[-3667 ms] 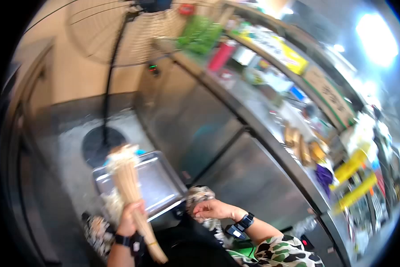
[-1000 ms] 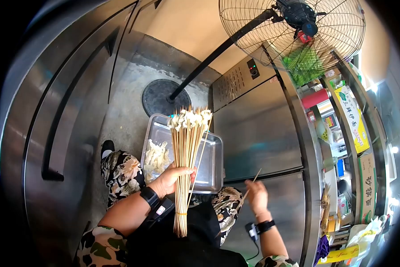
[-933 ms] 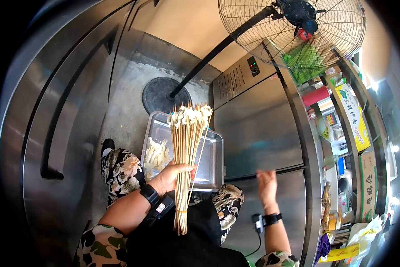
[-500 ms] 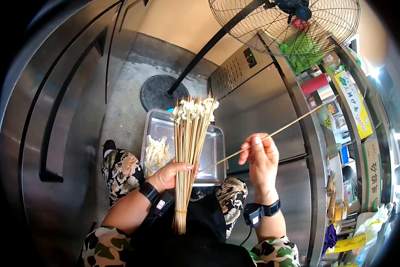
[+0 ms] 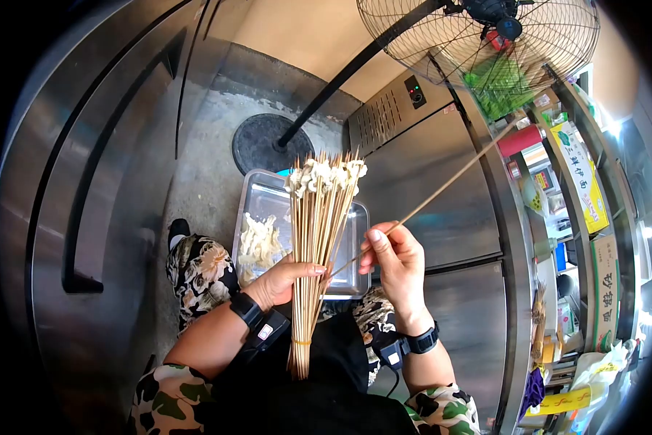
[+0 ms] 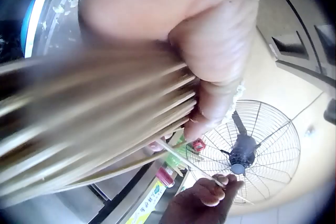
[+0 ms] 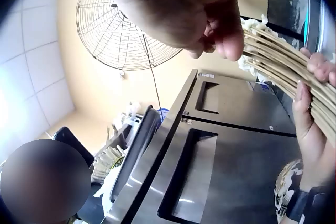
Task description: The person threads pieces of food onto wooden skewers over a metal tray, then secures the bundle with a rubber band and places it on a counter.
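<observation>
A thick bundle of wooden skewers (image 5: 311, 239) stands nearly upright in my left hand (image 5: 276, 281), which grips it around the middle. Pale, crinkled food pieces (image 5: 327, 175) sit just below the pointed tips, and a yellow band (image 5: 300, 342) circles the lower end. My right hand (image 5: 398, 262) pinches a single skewer (image 5: 449, 183) between thumb and fingers. This skewer slants up to the right, its lower end right at the left fingers beside the bundle. Under the bundle, a metal tray (image 5: 364, 235) holds a heap of pale strips (image 5: 260, 245).
A standing fan (image 5: 489, 18) rises from a round black base (image 5: 268, 141) on the floor. Steel cabinets (image 5: 442, 196) stand to the right, with a loaded shelf (image 5: 587, 188) above. A steel door with a handle (image 5: 86, 279) is at left.
My right hand has come up and left from the lower right, with the single skewer now brought against the left fingers. The left hand keeps its grip on the bundle.
</observation>
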Action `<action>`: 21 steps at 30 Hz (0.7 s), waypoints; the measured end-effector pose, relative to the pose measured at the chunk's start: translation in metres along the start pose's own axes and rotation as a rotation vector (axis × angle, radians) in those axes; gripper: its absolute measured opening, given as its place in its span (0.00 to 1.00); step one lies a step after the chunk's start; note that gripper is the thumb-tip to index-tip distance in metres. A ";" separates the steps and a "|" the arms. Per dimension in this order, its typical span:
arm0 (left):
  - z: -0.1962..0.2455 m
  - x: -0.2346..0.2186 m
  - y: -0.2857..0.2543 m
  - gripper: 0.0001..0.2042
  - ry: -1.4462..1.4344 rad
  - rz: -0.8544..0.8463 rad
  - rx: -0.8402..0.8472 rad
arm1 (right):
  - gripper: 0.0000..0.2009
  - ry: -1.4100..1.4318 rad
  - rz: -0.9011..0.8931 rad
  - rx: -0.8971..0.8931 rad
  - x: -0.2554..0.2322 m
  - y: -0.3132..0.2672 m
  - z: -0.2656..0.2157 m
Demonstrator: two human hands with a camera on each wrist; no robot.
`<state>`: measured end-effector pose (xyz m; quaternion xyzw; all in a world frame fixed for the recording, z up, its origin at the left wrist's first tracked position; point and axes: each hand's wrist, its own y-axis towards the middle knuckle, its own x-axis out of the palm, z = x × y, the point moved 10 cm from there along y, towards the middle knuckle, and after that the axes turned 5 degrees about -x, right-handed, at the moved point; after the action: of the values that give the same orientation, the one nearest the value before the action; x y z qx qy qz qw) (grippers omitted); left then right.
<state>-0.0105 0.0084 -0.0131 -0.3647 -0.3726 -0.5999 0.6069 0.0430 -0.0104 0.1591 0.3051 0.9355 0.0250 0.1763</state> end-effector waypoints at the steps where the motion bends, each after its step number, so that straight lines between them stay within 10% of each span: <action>1: 0.000 0.001 0.000 0.18 0.008 -0.004 0.006 | 0.07 0.011 -0.003 0.030 0.003 0.000 0.005; 7: 0.007 0.009 -0.003 0.16 -0.037 -0.011 0.046 | 0.05 -0.056 -0.222 0.329 0.034 -0.027 0.067; 21: 0.013 0.007 -0.007 0.19 0.024 0.001 0.084 | 0.09 -0.204 -0.131 0.147 0.020 -0.011 0.063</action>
<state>-0.0178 0.0165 -0.0008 -0.3319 -0.3899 -0.5880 0.6262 0.0437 -0.0114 0.0917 0.2563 0.9300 -0.0862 0.2489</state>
